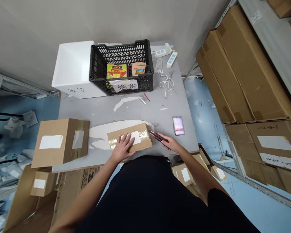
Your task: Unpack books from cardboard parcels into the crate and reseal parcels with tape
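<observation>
A small taped cardboard box with a white label lies near the front edge of the table. My left hand rests on its top with the fingers spread, pressing on the label and tape. In my right hand is a black and red box cutter, the fingers wrapped round its handle. Its tip meets the right end of the box, by the clear tape; whether the blade has gone into the tape is too small to tell.
On the grey table stand a larger cardboard box, a white foam bin and a black plastic crate with booklets. A phone, a white cable and power strips lie rightward. Shelved boxes flank the right.
</observation>
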`<move>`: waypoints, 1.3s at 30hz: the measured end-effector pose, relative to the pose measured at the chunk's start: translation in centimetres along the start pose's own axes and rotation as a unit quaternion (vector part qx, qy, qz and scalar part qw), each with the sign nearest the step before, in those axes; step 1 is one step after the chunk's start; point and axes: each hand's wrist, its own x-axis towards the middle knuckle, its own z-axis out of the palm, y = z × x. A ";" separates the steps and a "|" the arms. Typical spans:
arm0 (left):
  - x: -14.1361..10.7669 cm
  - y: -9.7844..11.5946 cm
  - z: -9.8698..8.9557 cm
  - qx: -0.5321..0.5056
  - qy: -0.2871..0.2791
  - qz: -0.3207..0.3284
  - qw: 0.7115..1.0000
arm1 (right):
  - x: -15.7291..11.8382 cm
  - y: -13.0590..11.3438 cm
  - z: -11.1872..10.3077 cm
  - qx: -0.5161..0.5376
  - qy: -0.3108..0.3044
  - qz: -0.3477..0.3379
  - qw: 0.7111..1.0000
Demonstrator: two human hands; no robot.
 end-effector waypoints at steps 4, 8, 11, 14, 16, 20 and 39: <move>0.0 -0.1 0.1 0.001 0.004 0.001 1.000 | -1.0 0.7 0.4 -0.005 0.010 0.017 1.000; 0.0 -0.1 0.2 -0.001 0.007 0.001 1.000 | -1.8 1.4 1.0 0.005 0.010 0.034 0.999; 0.0 0.0 0.1 -0.003 0.006 0.002 1.000 | -2.0 1.3 1.0 0.000 0.015 0.040 0.999; 0.1 0.0 0.0 -0.003 0.003 0.001 1.000 | -1.9 0.9 0.5 -0.009 0.011 0.024 1.000; 0.1 0.1 0.0 -0.004 0.001 0.002 1.000 | -1.8 0.7 -0.1 -0.010 0.007 0.009 1.000; -0.1 0.1 -0.2 -0.006 -0.006 0.003 1.000 | -1.3 0.2 -1.0 -0.011 0.030 -0.002 0.999; 0.2 -0.1 -0.2 -0.010 -0.016 -0.013 1.000 | -0.2 1.0 0.1 0.022 0.001 -0.006 1.000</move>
